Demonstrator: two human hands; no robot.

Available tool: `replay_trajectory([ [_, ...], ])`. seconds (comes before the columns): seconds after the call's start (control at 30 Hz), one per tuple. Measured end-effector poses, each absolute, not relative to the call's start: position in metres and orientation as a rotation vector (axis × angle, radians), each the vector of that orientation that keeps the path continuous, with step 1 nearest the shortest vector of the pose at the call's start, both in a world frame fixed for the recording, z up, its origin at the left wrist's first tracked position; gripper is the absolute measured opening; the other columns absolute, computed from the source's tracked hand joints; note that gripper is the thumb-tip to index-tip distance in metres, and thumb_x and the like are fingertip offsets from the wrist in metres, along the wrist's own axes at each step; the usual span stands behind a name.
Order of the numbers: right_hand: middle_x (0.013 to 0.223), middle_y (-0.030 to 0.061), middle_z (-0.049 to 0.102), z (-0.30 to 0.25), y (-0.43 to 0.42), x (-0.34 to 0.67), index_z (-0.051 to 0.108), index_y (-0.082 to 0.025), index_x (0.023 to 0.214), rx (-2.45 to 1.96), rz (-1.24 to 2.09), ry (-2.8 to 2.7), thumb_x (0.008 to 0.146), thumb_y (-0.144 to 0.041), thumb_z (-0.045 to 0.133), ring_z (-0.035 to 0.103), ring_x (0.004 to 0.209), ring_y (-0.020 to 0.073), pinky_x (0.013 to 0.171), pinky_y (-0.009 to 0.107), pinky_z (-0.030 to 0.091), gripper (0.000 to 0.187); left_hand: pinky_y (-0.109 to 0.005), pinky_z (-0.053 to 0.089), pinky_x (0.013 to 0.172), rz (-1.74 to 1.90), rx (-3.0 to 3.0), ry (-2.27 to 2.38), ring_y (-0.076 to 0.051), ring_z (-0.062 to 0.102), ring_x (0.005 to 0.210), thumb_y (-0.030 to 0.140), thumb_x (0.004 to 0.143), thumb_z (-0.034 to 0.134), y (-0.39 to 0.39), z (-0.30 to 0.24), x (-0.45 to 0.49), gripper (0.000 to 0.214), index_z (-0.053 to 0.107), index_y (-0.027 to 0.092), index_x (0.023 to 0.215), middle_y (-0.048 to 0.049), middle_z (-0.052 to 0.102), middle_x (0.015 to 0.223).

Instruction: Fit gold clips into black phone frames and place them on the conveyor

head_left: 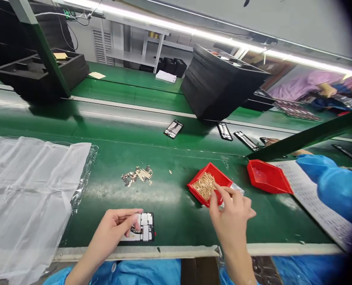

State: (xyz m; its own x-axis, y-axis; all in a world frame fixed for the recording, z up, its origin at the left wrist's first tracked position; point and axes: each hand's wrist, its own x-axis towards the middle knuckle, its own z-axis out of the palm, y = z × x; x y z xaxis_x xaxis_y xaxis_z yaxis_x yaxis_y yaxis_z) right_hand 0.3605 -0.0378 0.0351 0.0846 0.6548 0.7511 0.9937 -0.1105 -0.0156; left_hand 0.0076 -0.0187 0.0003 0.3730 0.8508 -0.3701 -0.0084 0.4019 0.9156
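A partly assembled phone (147, 227), with white panels and a dark rim, lies flat near the table's front edge. My left hand (116, 226) is closed at its left end, thumb over the panels and fingers along the far edge. To the right, a red bin (223, 180) holds a heap of small gold-coloured strips (204, 185). The fingertips of my right hand (231, 208) dip into this bin at the heap, thumb and forefinger close together. Whatever is between them is too small to make out. A loose pile of gold and dark small parts (137, 175) lies beyond the phone.
White sheeting (33, 190) covers the left. Several phone bodies (174, 129) lie along the far strip, near stacked black trays (220, 83). At right are another red bin (267, 178), a printed sheet (309, 206), a slanting green post (300, 138) and a co-worker's blue sleeve (339, 190).
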Motion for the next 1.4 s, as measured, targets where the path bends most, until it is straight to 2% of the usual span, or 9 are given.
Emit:
replay_trajectory([
  [0.2,0.100,0.0027,0.075,0.033,-0.063,0.257,0.072,-0.021,0.123,-1.185,-0.165,-2.222,0.106,-0.011,0.061,0.059,0.098,0.0198,0.091,0.038,0.038,0.023,-0.029,0.031,0.059,0.519,1.157,1.004,-0.013,0.044,0.057,0.061,0.083,0.068,-0.021,0.007,0.034,0.053,0.081,0.010,0.086,0.0010,0.053,0.059],
  [0.43,0.097,0.0020,0.078,0.017,-0.062,0.244,0.069,-0.019,0.122,-1.175,-0.179,-2.378,0.109,-0.012,0.053,0.060,0.098,0.0206,0.092,0.042,0.033,0.022,-0.034,0.013,0.058,0.497,1.401,1.010,-0.011,0.018,0.060,0.034,0.090,0.055,-0.021,0.007,0.037,0.040,0.034,0.023,0.058,0.0068,0.020,0.059],
  [0.67,0.091,0.0049,0.074,0.019,-0.061,0.236,0.072,-0.011,0.114,-1.103,-0.270,-2.483,0.111,-0.007,0.035,0.057,0.103,0.0227,0.094,0.042,0.033,0.037,-0.033,0.017,0.059,0.422,1.689,1.057,-0.012,0.018,0.057,0.017,0.089,0.053,-0.023,0.004,0.043,0.041,0.031,0.022,0.055,0.0078,0.022,0.053],
  [0.83,0.092,0.0054,0.074,0.023,-0.053,0.267,0.070,-0.013,0.115,-1.126,-0.363,-2.457,0.104,-0.007,0.057,0.059,0.098,0.0223,0.092,0.041,0.035,0.018,-0.031,0.022,0.057,0.432,1.588,1.016,-0.011,0.026,0.053,0.027,0.094,0.055,-0.024,0.006,0.041,0.042,0.042,0.022,0.055,0.0075,0.032,0.050],
  [0.97,0.082,0.0070,0.071,0.041,-0.042,0.338,0.071,-0.017,0.101,-1.470,-0.804,-2.091,0.102,-0.020,0.068,0.057,0.084,0.0242,0.078,0.041,0.035,0.004,-0.028,0.042,0.059,0.462,1.229,0.972,-0.013,0.054,0.054,0.044,0.089,0.069,-0.021,0.005,0.037,0.031,0.079,0.014,0.087,-0.0026,0.072,0.065],
  [1.03,0.072,0.0059,0.065,0.046,-0.038,0.359,0.067,-0.020,0.085,-1.610,-0.928,-2.006,0.106,-0.031,0.065,0.054,0.077,0.0251,0.071,0.040,0.030,0.024,-0.027,0.047,0.058,0.481,1.040,0.908,-0.014,0.059,0.054,0.047,0.081,0.080,-0.018,0.005,0.035,0.050,0.079,0.011,0.116,-0.0044,0.077,0.068],
  [1.13,0.082,0.0052,0.071,0.043,-0.041,0.345,0.071,-0.019,0.102,-1.377,-0.607,-2.167,0.104,-0.030,0.070,0.059,0.079,0.0223,0.073,0.039,0.038,0.011,-0.025,0.046,0.055,0.494,0.895,0.810,-0.012,0.060,0.049,0.048,0.074,0.090,-0.016,0.004,0.031,0.072,0.070,0.008,0.132,-0.0030,0.078,0.064],
  [1.23,0.093,0.0036,0.077,0.030,-0.050,0.297,0.070,-0.021,0.124,-1.096,-0.240,-2.318,0.098,-0.018,0.076,0.066,0.085,0.0186,0.080,0.037,0.046,0.027,-0.023,0.045,0.053,0.503,0.850,0.762,-0.012,0.062,0.047,0.048,0.075,0.092,-0.017,0.003,0.028,0.072,0.069,0.009,0.131,-0.0026,0.078,0.062],
  [1.4,0.092,0.0017,0.080,0.014,-0.050,0.244,0.071,-0.026,0.120,-0.943,-0.034,-2.349,0.103,-0.014,0.065,0.067,0.082,0.0181,0.076,0.038,0.047,0.022,-0.024,0.048,0.055,0.495,0.805,0.740,-0.013,0.064,0.049,0.054,0.075,0.092,-0.024,0.003,0.020,0.078,0.067,0.011,0.135,-0.0010,0.076,0.061],
])
